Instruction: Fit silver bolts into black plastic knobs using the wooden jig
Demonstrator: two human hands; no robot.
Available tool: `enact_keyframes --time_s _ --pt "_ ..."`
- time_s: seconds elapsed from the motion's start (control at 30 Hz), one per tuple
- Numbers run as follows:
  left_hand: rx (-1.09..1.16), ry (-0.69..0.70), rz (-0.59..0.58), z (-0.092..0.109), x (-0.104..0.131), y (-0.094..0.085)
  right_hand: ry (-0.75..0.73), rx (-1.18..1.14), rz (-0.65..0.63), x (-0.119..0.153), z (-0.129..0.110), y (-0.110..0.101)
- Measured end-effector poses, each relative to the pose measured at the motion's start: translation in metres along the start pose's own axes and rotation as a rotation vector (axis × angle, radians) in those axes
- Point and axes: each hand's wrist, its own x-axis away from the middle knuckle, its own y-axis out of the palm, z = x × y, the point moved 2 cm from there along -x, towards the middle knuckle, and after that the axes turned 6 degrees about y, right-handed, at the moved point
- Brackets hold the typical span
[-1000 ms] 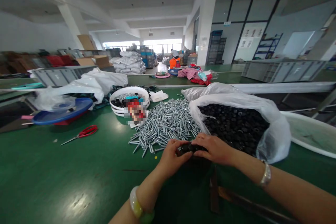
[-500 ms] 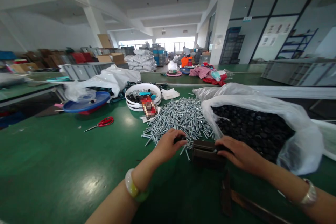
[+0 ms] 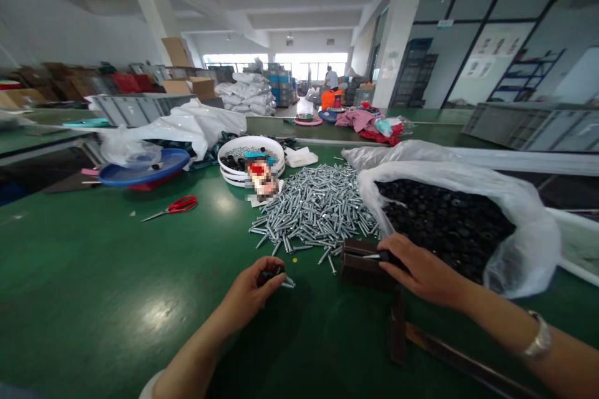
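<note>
My left hand point(image 3: 250, 293) is closed in front of the screw pile, holding a dark part and silver screws point(image 3: 289, 283) whose ends stick out past the thumb. My right hand point(image 3: 418, 268) is closed on a black knob point(image 3: 387, 256) with a thin silver shank pointing left over the dark metal block point(image 3: 362, 265). The fingers hide most of the knob. Silver screws point(image 3: 318, 206) lie heaped behind both hands. An open plastic bag point(image 3: 528, 199) of black round parts point(image 3: 444, 218) sits beyond my right hand. A hammer point(image 3: 397, 333) lies below the block.
Red-handled scissors point(image 3: 182, 204) rest at the left. Behind them are a blue basin point(image 3: 145, 171) and a stack of white tubs point(image 3: 224, 173) holding small parts. Grey crates point(image 3: 515, 131) stand at the back right. A person point(image 3: 332, 79) is far off.
My left hand has drawn back from the screw pile toward the left and nearer me, with screws in it. My right hand stays by the block; the knob's silver shank now shows over it.
</note>
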Motion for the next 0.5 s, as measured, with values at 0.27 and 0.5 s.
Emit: enact_keyframes --time_s 0.27,0.5 --pt "-0.008 0.003 0.037 0.007 0.015 -0.01 0.086 -0.065 0.146 0.019 0.017 0.013" --pt "-0.052 -0.018 0.016 -0.002 0.022 -0.006 0.038 -0.048 0.076 0.003 0.005 0.002"
